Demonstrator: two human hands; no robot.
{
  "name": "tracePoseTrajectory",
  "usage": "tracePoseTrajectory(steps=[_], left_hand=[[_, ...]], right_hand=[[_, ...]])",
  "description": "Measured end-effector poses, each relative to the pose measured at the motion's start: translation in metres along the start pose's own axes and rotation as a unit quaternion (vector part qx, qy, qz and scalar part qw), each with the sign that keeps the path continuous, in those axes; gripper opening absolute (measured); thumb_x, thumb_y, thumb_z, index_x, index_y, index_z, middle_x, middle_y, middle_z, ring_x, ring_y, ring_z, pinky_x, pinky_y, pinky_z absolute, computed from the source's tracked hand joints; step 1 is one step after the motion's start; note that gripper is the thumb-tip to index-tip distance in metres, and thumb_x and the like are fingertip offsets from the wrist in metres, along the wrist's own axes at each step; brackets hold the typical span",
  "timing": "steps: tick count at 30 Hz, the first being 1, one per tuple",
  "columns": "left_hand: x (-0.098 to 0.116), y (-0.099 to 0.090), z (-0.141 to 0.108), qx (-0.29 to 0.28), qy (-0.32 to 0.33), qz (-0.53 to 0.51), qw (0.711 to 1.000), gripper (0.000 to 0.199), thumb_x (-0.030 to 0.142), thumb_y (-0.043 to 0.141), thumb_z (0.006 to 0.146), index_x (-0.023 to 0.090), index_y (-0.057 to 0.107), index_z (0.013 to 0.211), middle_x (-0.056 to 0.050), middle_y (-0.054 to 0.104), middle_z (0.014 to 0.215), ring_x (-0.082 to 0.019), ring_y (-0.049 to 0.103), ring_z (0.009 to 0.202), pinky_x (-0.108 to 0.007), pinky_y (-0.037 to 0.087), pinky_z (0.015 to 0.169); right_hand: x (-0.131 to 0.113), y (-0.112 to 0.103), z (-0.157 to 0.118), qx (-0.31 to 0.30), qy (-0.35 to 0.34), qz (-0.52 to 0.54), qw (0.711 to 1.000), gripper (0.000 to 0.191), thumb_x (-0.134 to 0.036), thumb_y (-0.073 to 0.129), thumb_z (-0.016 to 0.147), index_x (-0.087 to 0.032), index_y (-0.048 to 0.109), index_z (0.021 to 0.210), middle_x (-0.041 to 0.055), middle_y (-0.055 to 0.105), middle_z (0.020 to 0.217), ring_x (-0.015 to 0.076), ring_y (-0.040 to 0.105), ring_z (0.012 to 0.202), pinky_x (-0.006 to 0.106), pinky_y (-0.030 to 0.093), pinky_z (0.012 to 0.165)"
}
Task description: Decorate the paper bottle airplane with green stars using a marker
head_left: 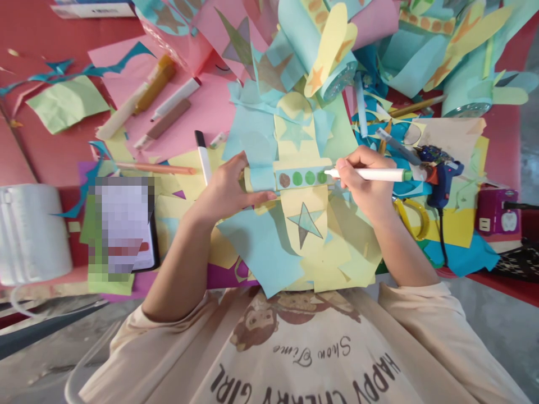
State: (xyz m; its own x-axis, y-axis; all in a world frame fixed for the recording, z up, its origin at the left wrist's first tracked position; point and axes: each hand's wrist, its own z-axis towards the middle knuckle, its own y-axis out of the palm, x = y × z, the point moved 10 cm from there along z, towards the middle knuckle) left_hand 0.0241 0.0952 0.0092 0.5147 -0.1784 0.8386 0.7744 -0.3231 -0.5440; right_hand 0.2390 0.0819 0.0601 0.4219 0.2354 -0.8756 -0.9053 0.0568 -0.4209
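My right hand [367,178] is closed round a white marker [379,174] with a green end cap, its tip on the last of the coloured dots on a pale blue paper band [303,177]. One dot is brown, the others green. The band lies across a cream paper strip [300,209] with a blue-green star above and an outlined star below. Thumb and fingers apart, my left hand [231,188] rests at the band's left end, its thumb near the edge. Sheets of blue and yellow paper [265,247] lie beneath.
On the left are a phone [145,224], a white case [33,233] and several markers [165,123]. A blue glue gun [445,182], yellow scissors [410,220] and a purple box [498,210] sit to the right. Paper-covered cylinders [467,84] stand at the back.
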Motion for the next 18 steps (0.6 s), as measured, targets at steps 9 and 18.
tracePoseTrajectory(steps=[9, 18], left_hand=[[-0.002, 0.001, 0.0, 0.004, -0.016, 0.024, 1.0, 0.061, 0.07, 0.066, 0.062, 0.021, 0.056, 0.096, -0.003, 0.063, 0.097, -0.024, 0.061, 0.096, -0.037, 0.052, 0.084], [0.005, 0.022, -0.006, 0.035, -0.03, 0.07, 0.996, 0.06, 0.071, 0.064, 0.063, 0.019, 0.052, 0.09, -0.006, 0.057, 0.087, -0.028, 0.06, 0.09, -0.04, 0.051, 0.074]], right_hand=[[0.013, -0.003, 0.002, 0.013, 0.063, 0.128, 0.99, 0.033, -0.046, 0.058, 0.081, -0.021, 0.05, 0.061, -0.006, 0.055, 0.05, 0.0061, 0.045, 0.039, 0.023, 0.033, 0.038], [0.009, -0.022, 0.006, 0.063, 0.056, 0.163, 0.983, 0.023, -0.046, 0.059, 0.08, -0.025, 0.056, 0.073, -0.0047, 0.054, 0.053, 0.0086, 0.047, 0.041, 0.026, 0.031, 0.036]])
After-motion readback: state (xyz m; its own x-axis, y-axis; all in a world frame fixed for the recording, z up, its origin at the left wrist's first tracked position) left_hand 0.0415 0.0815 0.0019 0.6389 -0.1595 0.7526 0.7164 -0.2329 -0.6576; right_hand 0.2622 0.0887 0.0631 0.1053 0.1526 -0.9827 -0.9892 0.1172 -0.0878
